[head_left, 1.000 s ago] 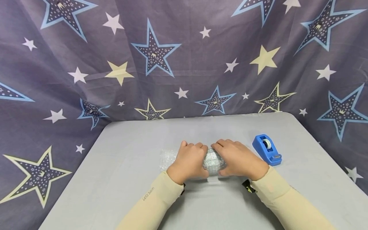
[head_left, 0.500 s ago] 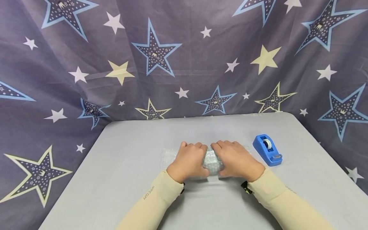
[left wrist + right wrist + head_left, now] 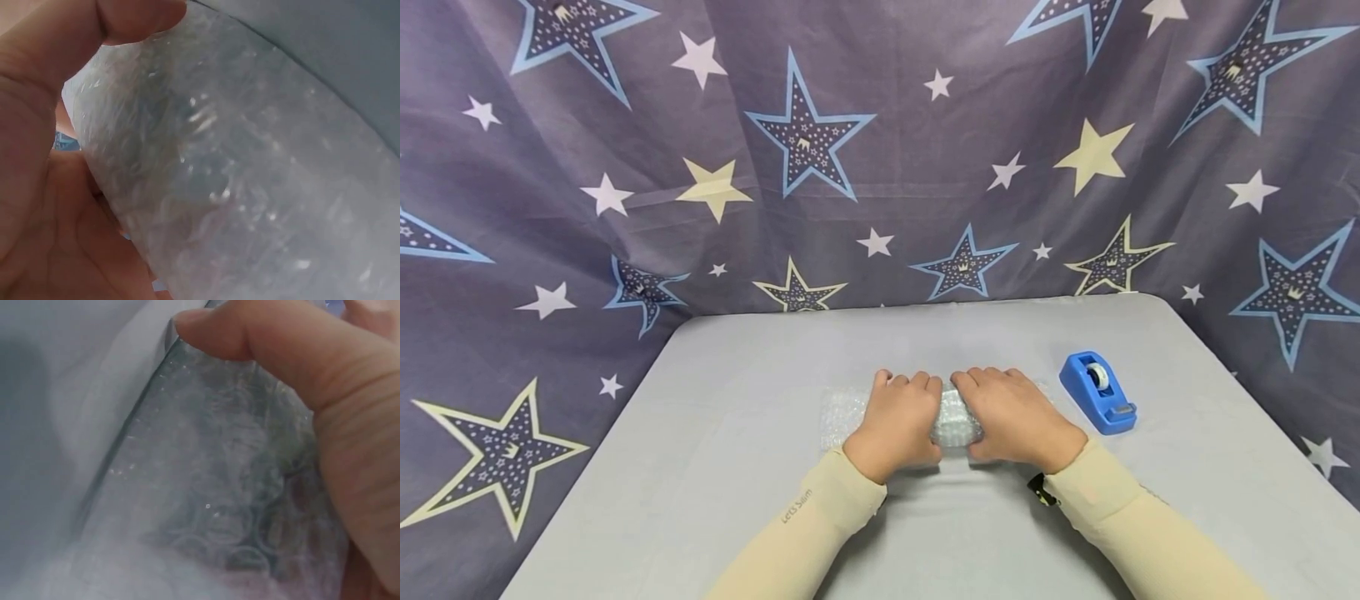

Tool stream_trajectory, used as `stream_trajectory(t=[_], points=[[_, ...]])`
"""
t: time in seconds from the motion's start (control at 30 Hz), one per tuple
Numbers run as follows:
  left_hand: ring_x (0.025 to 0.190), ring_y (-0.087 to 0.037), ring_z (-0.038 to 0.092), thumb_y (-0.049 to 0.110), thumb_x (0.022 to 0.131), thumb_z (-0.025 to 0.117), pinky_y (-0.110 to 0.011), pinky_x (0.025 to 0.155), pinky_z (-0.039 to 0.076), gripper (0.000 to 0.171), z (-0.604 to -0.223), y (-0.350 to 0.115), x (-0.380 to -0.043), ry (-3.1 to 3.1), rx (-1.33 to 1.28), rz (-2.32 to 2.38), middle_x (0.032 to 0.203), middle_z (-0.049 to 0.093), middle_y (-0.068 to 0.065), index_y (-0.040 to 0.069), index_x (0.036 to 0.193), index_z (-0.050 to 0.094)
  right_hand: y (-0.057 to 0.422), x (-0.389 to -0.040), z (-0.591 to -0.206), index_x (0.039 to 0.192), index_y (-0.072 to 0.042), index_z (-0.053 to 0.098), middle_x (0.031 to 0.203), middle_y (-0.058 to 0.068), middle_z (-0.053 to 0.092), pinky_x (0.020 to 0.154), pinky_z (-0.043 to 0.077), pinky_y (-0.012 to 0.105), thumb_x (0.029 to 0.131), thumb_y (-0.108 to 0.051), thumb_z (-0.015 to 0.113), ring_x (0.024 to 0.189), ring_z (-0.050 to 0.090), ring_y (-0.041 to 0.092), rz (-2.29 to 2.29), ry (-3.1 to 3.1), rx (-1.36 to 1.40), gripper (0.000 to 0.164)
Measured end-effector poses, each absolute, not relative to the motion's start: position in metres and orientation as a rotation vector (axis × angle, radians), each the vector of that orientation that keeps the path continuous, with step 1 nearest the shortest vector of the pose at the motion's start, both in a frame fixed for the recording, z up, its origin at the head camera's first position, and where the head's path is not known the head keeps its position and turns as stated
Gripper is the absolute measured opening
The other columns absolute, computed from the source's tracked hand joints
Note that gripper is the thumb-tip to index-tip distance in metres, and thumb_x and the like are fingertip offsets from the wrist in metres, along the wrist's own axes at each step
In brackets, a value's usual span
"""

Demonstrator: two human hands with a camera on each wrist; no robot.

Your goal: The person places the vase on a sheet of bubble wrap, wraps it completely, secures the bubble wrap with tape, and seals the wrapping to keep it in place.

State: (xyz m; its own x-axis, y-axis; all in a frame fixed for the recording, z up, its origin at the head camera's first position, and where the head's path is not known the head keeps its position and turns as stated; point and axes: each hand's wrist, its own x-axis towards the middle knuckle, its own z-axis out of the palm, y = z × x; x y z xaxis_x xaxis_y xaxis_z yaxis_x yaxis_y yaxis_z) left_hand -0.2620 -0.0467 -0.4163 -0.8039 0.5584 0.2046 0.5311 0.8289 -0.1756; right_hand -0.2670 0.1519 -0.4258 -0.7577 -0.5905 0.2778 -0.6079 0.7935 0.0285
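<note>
A bundle of clear bubble wrap (image 3: 957, 421) lies crosswise near the middle of the table. My left hand (image 3: 898, 421) grips it from above, fingers over the far side and thumb on the near side. Just to the right, my right hand (image 3: 1018, 417) holds it the same way, a short stretch of wrap showing between the two. Flat wrap reaches out left of the left hand. In the left wrist view the thumb presses along the edge of the bubble wrap (image 3: 231, 162). Round bubbles show in the wrap (image 3: 212, 487) in the right wrist view. Whatever may be inside is too blurred to tell.
A blue tape dispenser (image 3: 1097, 392) with a roll of tape stands right of the hands. The table (image 3: 737, 400) has a pale grey cover. Behind it and at both sides hangs a dark curtain (image 3: 880, 167) with stars.
Both hands keep hold of the bubble wrap. The left wrist has shifted slightly to the right, and the right hand has moved slightly left. The tape dispenser stays put.
</note>
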Motion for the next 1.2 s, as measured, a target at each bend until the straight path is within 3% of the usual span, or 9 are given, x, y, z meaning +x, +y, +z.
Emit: stream_trajectory(t=[0.3,0.6,1.2], points=[[0.088,-0.024,0.064,0.047,0.053,0.094,-0.05,0.093,0.04,0.082,-0.426,-0.043,-0.263,-2.75,-0.794,0.206,0.102,0.064,-0.002,0.009,0.118,0.06,0.152,-0.268,-0.427,0.128,-0.009,0.059,0.112,0.003,0.069,0.083,0.053,0.051,0.054,-0.041,0.091,0.1,0.067,0.025,0.109,-2.712,0.925,0.087],[0.085,-0.023,0.062,0.044,0.051,0.094,-0.045,0.085,0.04,0.079,-0.428,-0.043,-0.264,-2.706,-0.795,0.184,0.099,0.065,-0.003,0.009,0.114,0.061,0.153,-0.269,-0.427,0.125,-0.01,0.06,0.107,0.002,0.069,0.082,0.053,0.05,0.053,-0.042,0.09,0.096,0.067,0.024,0.108,-2.682,0.941,0.084],[0.083,-0.023,0.062,0.048,0.05,0.092,-0.049,0.091,0.039,0.076,-0.429,-0.042,-0.267,-2.665,-0.798,0.208,0.093,0.064,-0.001,0.011,0.109,0.062,0.152,-0.271,-0.427,0.115,-0.012,0.061,0.097,-0.001,0.068,0.082,0.051,0.05,0.052,-0.049,0.088,0.089,0.067,0.023,0.063,-2.653,0.921,0.078]])
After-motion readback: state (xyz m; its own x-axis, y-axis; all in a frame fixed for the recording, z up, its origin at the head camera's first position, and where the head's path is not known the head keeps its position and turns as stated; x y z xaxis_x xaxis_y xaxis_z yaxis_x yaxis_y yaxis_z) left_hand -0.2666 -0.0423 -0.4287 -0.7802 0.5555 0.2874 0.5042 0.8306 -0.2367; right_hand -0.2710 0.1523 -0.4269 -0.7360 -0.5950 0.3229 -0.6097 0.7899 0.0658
